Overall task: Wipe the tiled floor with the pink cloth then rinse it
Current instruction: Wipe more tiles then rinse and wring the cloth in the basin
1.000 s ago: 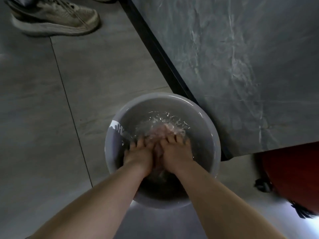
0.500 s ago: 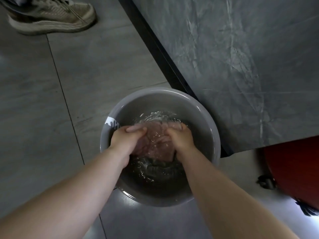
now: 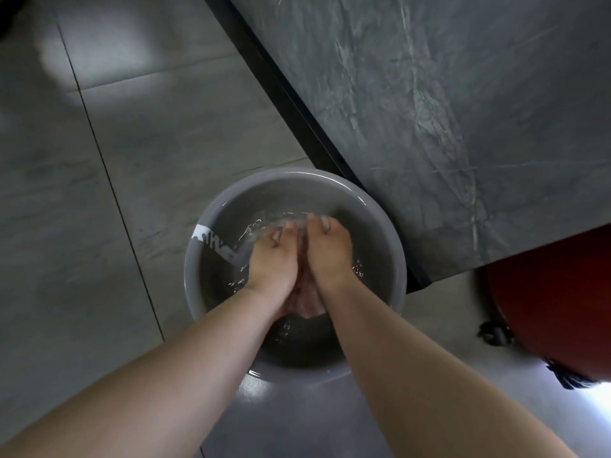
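Pink cloth [image 3: 305, 300] lies in the basin [image 3: 393, 259] water, long axis 12-to-6, pressed between both palms. Left hand [image 3: 272, 264] at 9, right hand [image 3: 330, 256] at 3, equally near. Fingers [image 3: 325, 224] together, clamped on cloth.

Dark grey marbled slab [image 3: 446, 110] w/ pale veins fills upper right; can't tell if it's a cabinet side or a panel. Black strip [image 3: 297, 110] runs diag. along its lower-left edge down to the corner at right. Red rounded object [image 3: 555, 292] at far right, just below the slab's edge, partly cut off by frame. Small black caster-like part [image 3: 494, 332] at its lower left, blurred.
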Demonstrator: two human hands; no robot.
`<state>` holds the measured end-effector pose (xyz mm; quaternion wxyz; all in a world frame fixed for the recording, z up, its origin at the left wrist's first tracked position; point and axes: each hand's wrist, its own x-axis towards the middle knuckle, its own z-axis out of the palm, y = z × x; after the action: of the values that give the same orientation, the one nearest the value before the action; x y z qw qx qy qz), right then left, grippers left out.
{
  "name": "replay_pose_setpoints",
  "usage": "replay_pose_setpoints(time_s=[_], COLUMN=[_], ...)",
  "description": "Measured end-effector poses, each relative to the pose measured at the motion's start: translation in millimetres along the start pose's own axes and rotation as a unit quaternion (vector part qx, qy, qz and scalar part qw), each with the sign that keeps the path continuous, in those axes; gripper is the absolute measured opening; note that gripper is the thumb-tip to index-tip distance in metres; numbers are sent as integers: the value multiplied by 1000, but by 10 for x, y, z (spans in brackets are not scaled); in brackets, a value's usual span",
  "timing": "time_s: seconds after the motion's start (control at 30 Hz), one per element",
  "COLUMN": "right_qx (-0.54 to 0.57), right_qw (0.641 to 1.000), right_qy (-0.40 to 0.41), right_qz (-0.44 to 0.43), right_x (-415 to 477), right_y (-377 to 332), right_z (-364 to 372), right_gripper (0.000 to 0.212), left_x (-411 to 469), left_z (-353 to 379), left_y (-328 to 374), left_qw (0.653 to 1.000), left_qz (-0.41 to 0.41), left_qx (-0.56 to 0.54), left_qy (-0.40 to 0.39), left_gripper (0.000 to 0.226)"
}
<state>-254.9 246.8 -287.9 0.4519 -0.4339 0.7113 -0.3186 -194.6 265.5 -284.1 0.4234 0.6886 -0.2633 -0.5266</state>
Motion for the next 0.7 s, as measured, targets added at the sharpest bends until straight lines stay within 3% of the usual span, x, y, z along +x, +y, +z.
replay_pose_setpoints(time_s=[0.13, 0.27, 0.33, 0.37, 0.43, 0.53, 0.6, 0.7], right_qx=[-41, 37, 93, 125, 135, -19, -124, -23], right_qw=[997, 998, 991, 987, 982, 961, 943, 969], right_qy=[-48, -25, 2, -24, -127, -239, -190, -92], right_qz=[-46, 43, 100, 100, 25, -138, -243, -228], right_x=[-262, -81, 15, -4, -21, -172, -226, -210], right_y=[-1, -70, 14, 12, 99, 76, 144, 117], right_z=[25, -116, -283, -394, -656, -775, -615, -414], right_gripper=[38, 24, 30, 33, 63, 125, 132, 110], left_x=[62, 5, -1, -3, -17, -92, -153, -188], left_z=[-104, -105, -106, -123, -165, -154, -97, -90], left_y=[53, 151, 281, 370, 513, 691, 772, 825], left_qw=[1000, 999, 999, 998, 992, 974, 957, 932], left_qz=[-13, -4, 1, -12, -35, -65, -90, -110], left_qx=[-28, -2, -8, -27, -74, -118, -143, -149], left_qy=[-1, -35, -43, -48, -91, -184, -237, -310], left_gripper=[36, 44, 36, 29, 27, 41, 51, 66])
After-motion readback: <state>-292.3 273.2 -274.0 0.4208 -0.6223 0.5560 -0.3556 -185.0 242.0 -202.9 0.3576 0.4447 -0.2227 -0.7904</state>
